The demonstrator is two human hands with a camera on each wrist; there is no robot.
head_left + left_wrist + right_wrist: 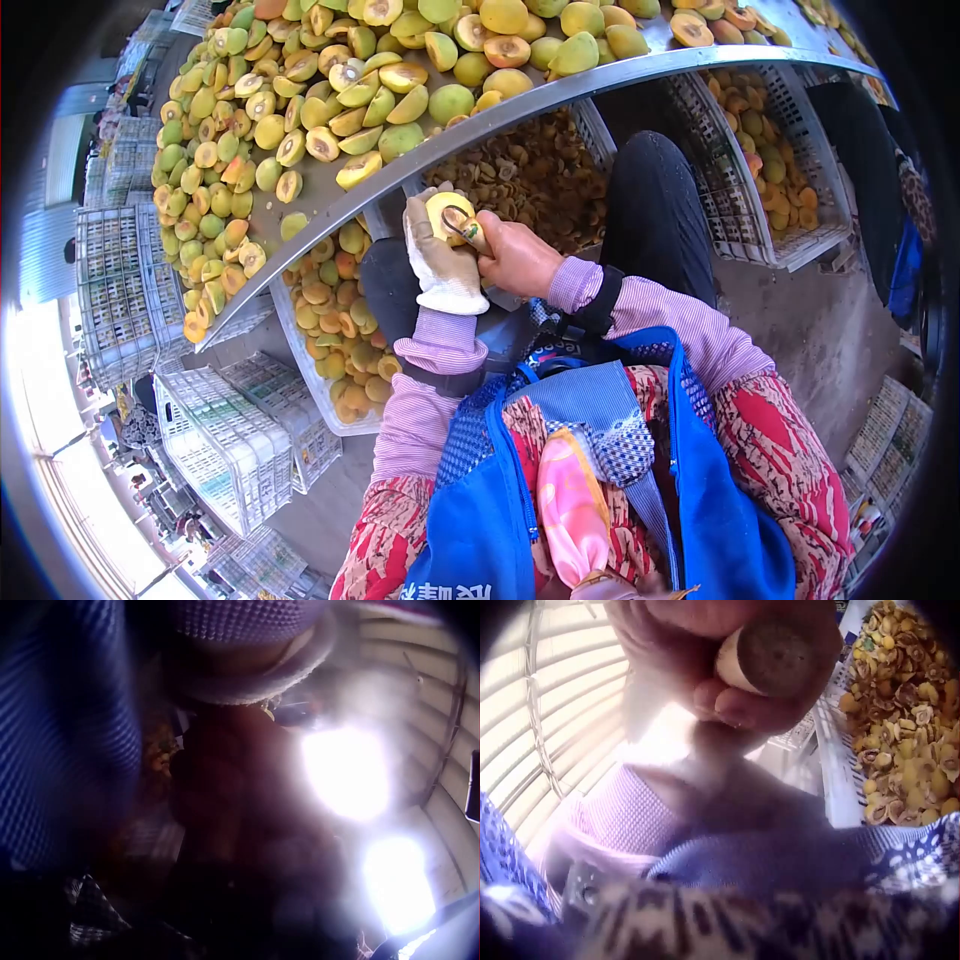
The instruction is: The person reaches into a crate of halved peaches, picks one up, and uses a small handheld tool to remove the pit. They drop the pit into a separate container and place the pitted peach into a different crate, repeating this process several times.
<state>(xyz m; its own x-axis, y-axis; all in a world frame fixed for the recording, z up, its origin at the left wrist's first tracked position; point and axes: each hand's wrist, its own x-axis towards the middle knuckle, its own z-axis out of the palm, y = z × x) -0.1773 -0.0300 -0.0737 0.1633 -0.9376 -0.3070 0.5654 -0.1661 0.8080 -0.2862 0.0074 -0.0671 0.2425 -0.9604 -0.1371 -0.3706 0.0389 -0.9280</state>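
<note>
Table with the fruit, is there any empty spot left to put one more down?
A little. Bare metal shows on the table by its near rim, between the fruit pile and the left hand holding a fruit. Another bare strip follows the rim at upper right. Farther in, fruit lies packed tight.

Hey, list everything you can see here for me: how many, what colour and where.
held fruit: one, yellow, in the left hand.
tool: one, wooden handle, in the right hand, tip at the held fruit.
table fruit: many, yellow-green, mostly halved, on the metal table.
pits: a crateful, brown, under the metal table, ahead of the hands.
crated fruit: many, orange-yellow, in white crates under the metal table, left and right.
stacked crates: several, white, on the floor at left.
apron: one, blue, on the person.
left hand: one, white-gloved, grips the held fruit.
right hand: one, bare, grips the tool.
</note>
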